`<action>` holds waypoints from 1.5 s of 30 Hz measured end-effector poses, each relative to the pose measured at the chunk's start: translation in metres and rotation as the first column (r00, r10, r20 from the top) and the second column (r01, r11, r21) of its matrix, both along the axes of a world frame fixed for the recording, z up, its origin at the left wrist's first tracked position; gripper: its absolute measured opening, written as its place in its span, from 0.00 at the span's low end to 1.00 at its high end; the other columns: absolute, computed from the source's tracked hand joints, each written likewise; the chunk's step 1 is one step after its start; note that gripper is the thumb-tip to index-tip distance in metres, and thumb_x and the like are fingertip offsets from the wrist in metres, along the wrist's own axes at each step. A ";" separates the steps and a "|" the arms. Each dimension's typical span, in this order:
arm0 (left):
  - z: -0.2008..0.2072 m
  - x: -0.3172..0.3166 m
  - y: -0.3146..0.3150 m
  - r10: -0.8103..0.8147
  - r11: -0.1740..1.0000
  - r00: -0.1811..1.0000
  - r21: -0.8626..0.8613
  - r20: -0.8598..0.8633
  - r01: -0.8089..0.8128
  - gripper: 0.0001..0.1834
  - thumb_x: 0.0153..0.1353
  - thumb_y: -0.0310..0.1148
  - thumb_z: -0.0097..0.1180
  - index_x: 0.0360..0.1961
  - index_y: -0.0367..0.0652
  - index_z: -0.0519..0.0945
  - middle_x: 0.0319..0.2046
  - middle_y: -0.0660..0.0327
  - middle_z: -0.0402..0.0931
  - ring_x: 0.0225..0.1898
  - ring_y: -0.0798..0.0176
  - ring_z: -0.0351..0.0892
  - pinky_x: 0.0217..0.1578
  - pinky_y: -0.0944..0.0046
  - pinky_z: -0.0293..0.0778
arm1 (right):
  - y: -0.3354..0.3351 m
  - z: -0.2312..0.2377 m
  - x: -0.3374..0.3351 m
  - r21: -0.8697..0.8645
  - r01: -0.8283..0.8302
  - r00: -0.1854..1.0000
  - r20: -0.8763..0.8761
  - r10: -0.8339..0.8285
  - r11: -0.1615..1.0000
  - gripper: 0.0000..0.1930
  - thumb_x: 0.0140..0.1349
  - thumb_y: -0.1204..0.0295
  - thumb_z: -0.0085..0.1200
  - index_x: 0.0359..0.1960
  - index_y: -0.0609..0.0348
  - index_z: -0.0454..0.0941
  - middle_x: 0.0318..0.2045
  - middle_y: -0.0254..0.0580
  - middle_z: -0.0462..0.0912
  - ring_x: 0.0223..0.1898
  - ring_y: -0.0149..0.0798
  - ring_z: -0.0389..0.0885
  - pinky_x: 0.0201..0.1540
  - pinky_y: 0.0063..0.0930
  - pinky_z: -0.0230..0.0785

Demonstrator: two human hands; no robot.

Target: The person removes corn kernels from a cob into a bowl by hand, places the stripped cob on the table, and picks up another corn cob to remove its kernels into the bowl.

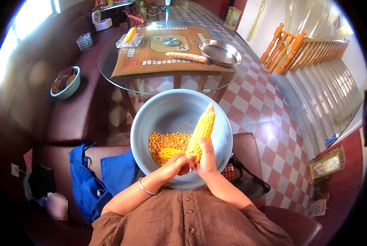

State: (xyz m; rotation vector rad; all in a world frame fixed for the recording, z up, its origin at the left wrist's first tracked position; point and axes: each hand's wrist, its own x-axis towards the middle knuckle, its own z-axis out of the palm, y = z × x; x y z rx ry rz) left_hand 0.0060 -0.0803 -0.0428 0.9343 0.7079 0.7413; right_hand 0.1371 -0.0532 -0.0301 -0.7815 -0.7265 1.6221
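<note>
A large light-blue basin (167,107) is in front of me, with loose yellow corn kernels (171,140) heaped in its left part. Among the kernels lies another yellow corn cob (168,154), partly covered by my left wrist and hand. My right hand (207,160) is closed around the lower part of a corn cob (204,126), which tilts up and to the right over the basin. My left hand (179,165) is closed at that cob's lower end, its fingers against the kernels. The cob's base is partly hidden between the hands.
Ahead, a glass-topped table (105,67) bears a metal pan (219,52), a bare cob (186,56) and a yellow cob on a clear dish (122,42). Blue cloth (118,170) lies left of the basin. A green bowl (65,91) sits on the left bench; wooden railings (298,49) stand right.
</note>
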 end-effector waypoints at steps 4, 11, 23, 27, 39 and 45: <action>0.006 0.006 0.001 0.171 0.984 0.983 0.060 -0.073 -0.167 0.23 0.61 0.53 0.44 0.36 0.41 0.71 0.20 0.71 0.63 0.17 0.77 0.57 0.18 0.76 0.51 | 0.000 -0.009 -0.008 0.094 0.090 0.992 0.074 -0.097 0.991 0.22 0.61 0.64 0.47 0.54 0.58 0.59 0.41 0.39 0.70 0.41 0.31 0.70 0.44 0.24 0.65; -0.007 0.008 0.000 0.209 0.971 0.977 0.128 -0.041 -0.202 0.22 0.64 0.45 0.44 0.53 0.42 0.63 0.20 0.69 0.64 0.19 0.77 0.60 0.19 0.76 0.58 | -0.002 -0.012 -0.009 0.145 0.098 0.989 0.096 -0.113 0.985 0.23 0.61 0.64 0.47 0.55 0.59 0.59 0.43 0.39 0.69 0.42 0.32 0.70 0.46 0.26 0.65; 0.000 0.004 0.000 0.092 0.996 0.996 0.001 0.006 -0.092 0.21 0.65 0.48 0.41 0.44 0.41 0.68 0.23 0.69 0.65 0.18 0.77 0.58 0.18 0.76 0.55 | 0.009 -0.011 0.004 0.020 -0.038 0.999 -0.021 0.039 0.999 0.20 0.61 0.63 0.46 0.51 0.60 0.61 0.35 0.41 0.73 0.35 0.33 0.74 0.39 0.25 0.69; -0.018 -0.002 0.007 0.002 0.999 0.997 -0.053 0.080 0.002 0.20 0.64 0.49 0.43 0.43 0.41 0.69 0.21 0.70 0.65 0.18 0.77 0.58 0.17 0.76 0.55 | 0.007 -0.013 0.000 0.012 -0.015 1.000 0.021 0.015 1.000 0.19 0.62 0.62 0.45 0.49 0.58 0.61 0.34 0.42 0.74 0.29 0.33 0.75 0.26 0.22 0.69; -0.012 -0.003 0.010 -0.011 1.000 0.993 0.002 0.113 0.011 0.12 0.60 0.37 0.44 0.38 0.40 0.71 0.19 0.68 0.66 0.15 0.76 0.57 0.15 0.75 0.54 | 0.005 0.000 0.006 -0.164 -0.078 0.986 -0.157 0.052 0.983 0.26 0.61 0.48 0.35 0.43 0.60 0.69 0.28 0.44 0.77 0.24 0.36 0.76 0.19 0.22 0.66; -0.006 0.005 0.005 0.316 0.949 0.945 0.009 -0.081 -0.316 0.19 0.63 0.46 0.40 0.40 0.41 0.71 0.19 0.67 0.65 0.16 0.75 0.57 0.17 0.75 0.54 | 0.008 -0.019 0.002 -0.099 0.113 0.967 -0.219 -0.133 0.989 0.22 0.63 0.53 0.40 0.46 0.60 0.66 0.34 0.43 0.76 0.36 0.37 0.75 0.40 0.29 0.68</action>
